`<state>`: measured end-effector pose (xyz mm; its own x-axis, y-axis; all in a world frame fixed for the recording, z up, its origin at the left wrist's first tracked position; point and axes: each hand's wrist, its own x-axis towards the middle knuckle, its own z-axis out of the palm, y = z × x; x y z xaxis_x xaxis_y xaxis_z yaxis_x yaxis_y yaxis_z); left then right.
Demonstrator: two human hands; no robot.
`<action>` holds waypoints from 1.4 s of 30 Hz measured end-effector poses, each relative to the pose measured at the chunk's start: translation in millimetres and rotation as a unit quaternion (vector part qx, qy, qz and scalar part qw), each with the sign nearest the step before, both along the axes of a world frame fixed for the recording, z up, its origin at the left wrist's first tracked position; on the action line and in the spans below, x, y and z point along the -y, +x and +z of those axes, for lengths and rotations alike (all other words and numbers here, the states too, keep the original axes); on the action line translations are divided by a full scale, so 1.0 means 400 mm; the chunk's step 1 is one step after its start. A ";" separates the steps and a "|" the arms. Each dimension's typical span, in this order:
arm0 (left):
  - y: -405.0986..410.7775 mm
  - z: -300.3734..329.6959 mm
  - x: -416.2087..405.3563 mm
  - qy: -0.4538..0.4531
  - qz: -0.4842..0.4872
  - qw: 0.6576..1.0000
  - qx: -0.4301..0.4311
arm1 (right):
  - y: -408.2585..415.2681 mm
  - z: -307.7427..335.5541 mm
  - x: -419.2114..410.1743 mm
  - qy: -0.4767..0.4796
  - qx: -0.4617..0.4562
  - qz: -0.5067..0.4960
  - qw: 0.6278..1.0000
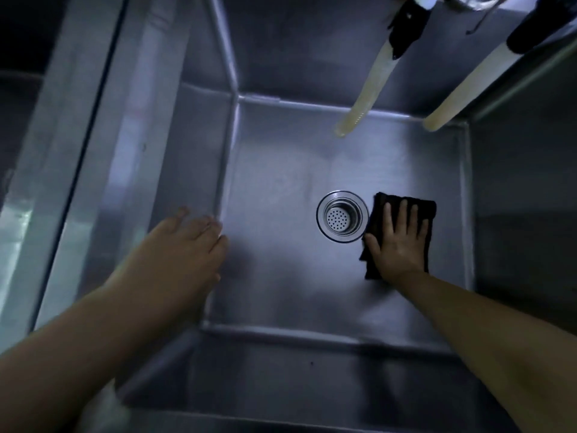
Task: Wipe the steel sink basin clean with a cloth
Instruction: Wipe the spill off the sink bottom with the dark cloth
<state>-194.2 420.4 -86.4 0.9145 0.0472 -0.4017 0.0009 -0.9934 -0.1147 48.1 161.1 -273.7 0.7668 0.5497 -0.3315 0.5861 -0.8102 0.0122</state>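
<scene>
I look straight down into a deep steel sink basin (281,170). A dark folded cloth (379,214) lies flat on the basin floor just right of the round drain strainer (342,216). My right hand (398,242) presses flat on the cloth with fingers spread and straight. My left hand (184,245) is held over the basin's left wall with relaxed, nearly straight fingers and holds nothing; I cannot tell whether it touches the steel.
Two pale hoses (365,98) (456,101) with black fittings hang down from the top into the back of the basin. A steel ledge (103,151) runs along the left side. The right wall (515,198) rises close to the cloth.
</scene>
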 end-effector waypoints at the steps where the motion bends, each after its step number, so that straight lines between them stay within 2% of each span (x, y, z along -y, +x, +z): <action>1: -0.008 0.008 -0.010 0.006 -0.005 1.000 0.009 | -0.034 0.004 -0.012 0.003 -0.002 0.014 1.000; 4: -0.030 0.016 -0.033 0.001 -0.012 0.999 0.038 | -0.126 0.007 -0.058 0.020 0.002 0.054 0.998; 8: -0.031 0.025 -0.040 -0.049 0.002 0.999 0.011 | -0.216 -0.009 -0.164 0.032 0.013 0.099 0.995; 13: -0.036 0.027 -0.051 -0.087 -0.005 0.996 0.013 | -0.278 -0.019 -0.366 0.046 0.000 0.025 0.999; 15: -0.038 0.023 -0.050 -0.090 -0.009 0.996 0.023 | -0.298 -0.023 -0.437 0.056 -0.008 0.036 0.998; 18: -0.039 0.018 -0.051 -0.098 -0.015 0.994 0.044 | -0.334 -0.035 -0.499 0.079 -0.012 0.105 0.991; 22: -0.039 0.018 -0.050 -0.105 -0.013 0.993 0.045 | -0.372 -0.048 -0.476 0.083 -0.029 0.226 0.970; 25: -0.034 0.021 -0.045 -0.091 -0.008 0.995 0.027 | -0.396 -0.049 -0.428 0.094 -0.067 0.325 0.939; 27: -0.033 0.023 -0.047 -0.087 -0.001 0.996 0.025 | -0.412 -0.048 -0.395 0.113 -0.058 0.384 0.914; 31: -0.033 0.027 -0.040 -0.072 0.000 0.997 0.023 | -0.401 -0.029 -0.312 0.126 -0.062 0.447 0.883; 39: -0.025 0.045 -0.032 -0.051 0.004 0.999 0.005 | -0.251 -0.007 -0.132 0.058 -0.057 0.361 0.929; 42: -0.030 0.040 -0.036 -0.043 0.006 0.999 -0.001 | -0.228 -0.014 -0.151 0.059 -0.044 0.306 0.949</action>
<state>-206.4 434.8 -70.4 0.9132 0.0238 -0.4069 0.0131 -0.9995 -0.0292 -43.3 221.5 -279.2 0.2634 0.9208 -0.2878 0.9423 -0.3095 -0.1275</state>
